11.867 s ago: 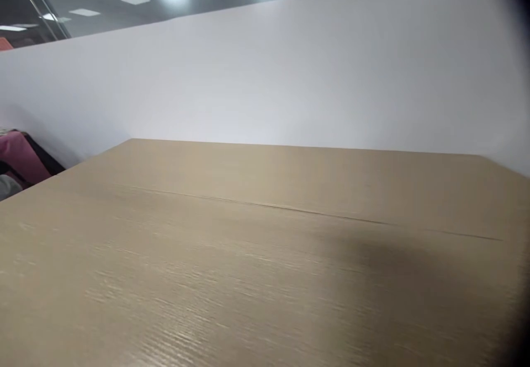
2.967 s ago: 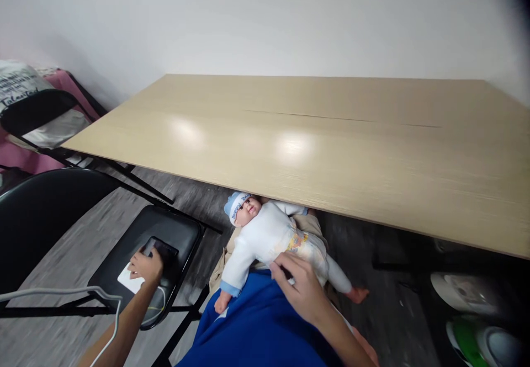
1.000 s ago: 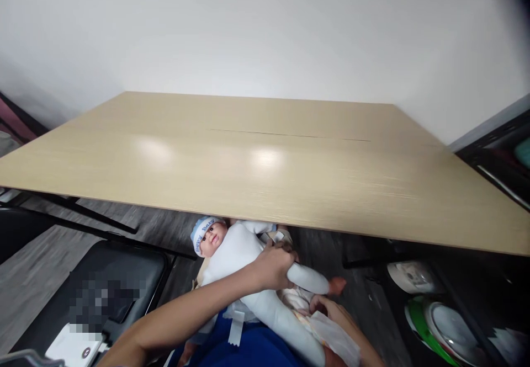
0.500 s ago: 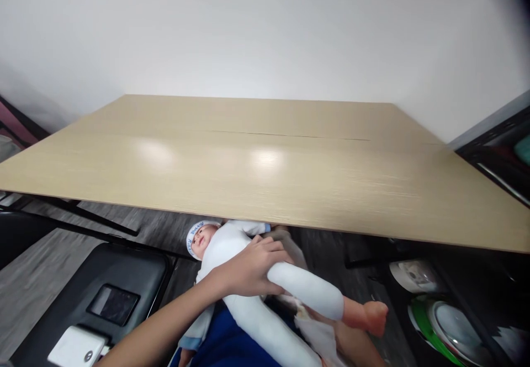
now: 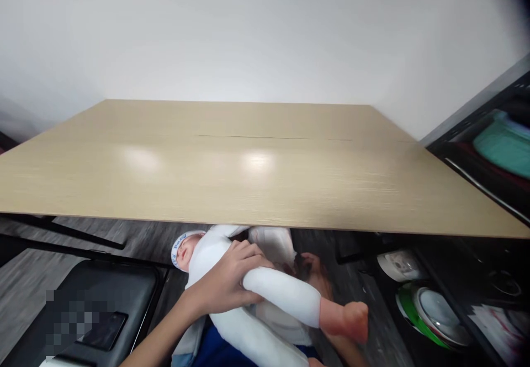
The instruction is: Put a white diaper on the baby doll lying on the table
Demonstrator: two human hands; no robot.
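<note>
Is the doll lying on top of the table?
No, the doll lies below the table edge on the person's lap, its leg gripped by the left hand.

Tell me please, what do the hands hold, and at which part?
The left hand grips the doll at its raised leg, near the hip. The right hand is mostly hidden; its hold cannot be told.

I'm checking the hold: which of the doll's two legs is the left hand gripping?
The upper leg, raised with its bare foot out to the right; the left hand wraps its thigh. The lower leg lies free.

Glossy wood-grain table point(image 5: 256, 179); white cloth-clad doll point(image 5: 252, 295).
</note>
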